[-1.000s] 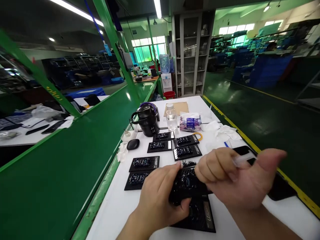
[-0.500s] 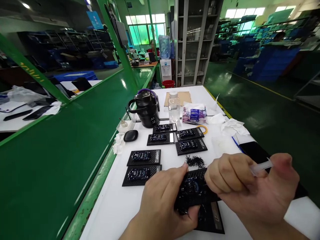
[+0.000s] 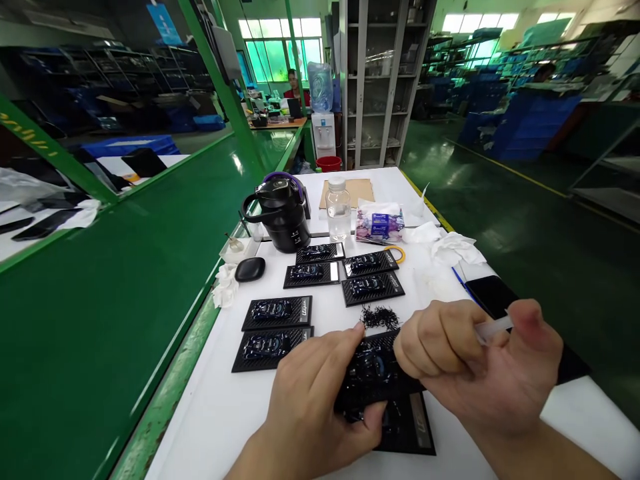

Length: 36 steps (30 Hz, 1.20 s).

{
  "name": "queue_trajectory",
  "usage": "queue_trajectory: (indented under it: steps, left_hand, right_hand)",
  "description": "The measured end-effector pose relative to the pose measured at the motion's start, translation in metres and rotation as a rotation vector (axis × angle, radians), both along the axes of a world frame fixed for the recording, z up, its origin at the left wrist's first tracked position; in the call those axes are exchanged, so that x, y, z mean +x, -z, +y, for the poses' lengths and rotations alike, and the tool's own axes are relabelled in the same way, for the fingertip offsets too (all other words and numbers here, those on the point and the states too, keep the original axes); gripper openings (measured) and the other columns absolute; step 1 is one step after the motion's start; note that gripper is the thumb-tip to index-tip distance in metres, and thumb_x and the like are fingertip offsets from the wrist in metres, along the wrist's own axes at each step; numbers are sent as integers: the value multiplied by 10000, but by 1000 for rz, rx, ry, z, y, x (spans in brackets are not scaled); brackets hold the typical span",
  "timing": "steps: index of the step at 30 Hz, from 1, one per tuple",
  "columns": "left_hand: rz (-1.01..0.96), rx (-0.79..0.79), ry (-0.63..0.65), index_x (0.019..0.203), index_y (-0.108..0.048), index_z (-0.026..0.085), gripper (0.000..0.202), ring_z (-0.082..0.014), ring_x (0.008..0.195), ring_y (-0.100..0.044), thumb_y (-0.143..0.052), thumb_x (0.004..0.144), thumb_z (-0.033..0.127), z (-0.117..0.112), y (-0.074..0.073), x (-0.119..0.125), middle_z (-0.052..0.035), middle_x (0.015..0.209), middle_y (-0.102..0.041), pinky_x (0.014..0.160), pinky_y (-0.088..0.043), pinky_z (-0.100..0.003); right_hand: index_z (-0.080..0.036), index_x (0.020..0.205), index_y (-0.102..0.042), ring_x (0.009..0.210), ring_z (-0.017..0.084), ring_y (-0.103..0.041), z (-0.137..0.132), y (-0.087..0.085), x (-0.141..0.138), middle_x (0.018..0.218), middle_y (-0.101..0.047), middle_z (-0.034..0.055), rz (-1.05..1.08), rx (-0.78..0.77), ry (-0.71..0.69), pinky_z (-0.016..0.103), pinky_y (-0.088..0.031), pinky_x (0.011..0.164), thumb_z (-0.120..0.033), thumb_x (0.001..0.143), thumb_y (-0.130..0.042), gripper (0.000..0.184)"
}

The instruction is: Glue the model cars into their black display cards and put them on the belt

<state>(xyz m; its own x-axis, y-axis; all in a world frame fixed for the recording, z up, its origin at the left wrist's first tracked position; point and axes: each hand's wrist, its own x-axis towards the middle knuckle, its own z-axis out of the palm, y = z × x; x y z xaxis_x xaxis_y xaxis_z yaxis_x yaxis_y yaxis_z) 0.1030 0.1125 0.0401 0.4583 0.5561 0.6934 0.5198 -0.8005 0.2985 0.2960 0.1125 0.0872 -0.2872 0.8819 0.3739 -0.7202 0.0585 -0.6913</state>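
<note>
Left hand (image 3: 317, 383) grip pinches the car plate (image 3: 369, 367) above the desk's (image 3: 215, 407) near edge, right hand (image 3: 483, 363) grip curls round a tube (image 3: 493, 328); probably close work on the plate, next move calls for holding it steady.

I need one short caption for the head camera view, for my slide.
Above a white table, the left hand holds a dark model car while the right hand grips a translucent piece.

The model car (image 3: 369, 367) looks glossy, its base (image 3: 384, 339) carbon-patterned, the tabletop (image 3: 200, 413) smooth.
</note>
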Motion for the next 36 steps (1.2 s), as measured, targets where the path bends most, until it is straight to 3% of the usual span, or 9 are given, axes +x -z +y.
queue_trajectory:
  steps: [28, 32, 36]
  left_hand:
    - [25, -7, -23, 1331, -507, 112, 650, -230, 979, -704, -662, 732, 310, 1, -2, -1, -104, 1098, -725, 838, -597, -344]
    - [56, -8, -25, 1333, -499, 124, 631, -239, 977, -708, -627, 738, 289, 2, -1, -1, -107, 1106, -724, 820, -607, -353]
    - [139, 13, -54, 1313, -504, 139, 584, -267, 960, -712, -595, 752, 271, 4, 1, 1, -116, 1106, -723, 781, -621, -390]
  right_hand:
    - [-209, 553, -302, 436, 110, -226, 2, 4, -1, 475, -217, -53, 25, 32, 15, 285, -236, 469, -711, 937, -386, 638]
    - [-207, 566, -386, 474, 119, -278, -3, 6, -6, 510, -288, -43, -143, 59, 38, 294, -245, 503, -773, 906, -432, 662]
    - [-198, 663, -506, 591, 147, -365, -6, 8, -5, 636, -430, -5, -419, 63, 40, 301, -264, 560, -779, 792, -622, 606]
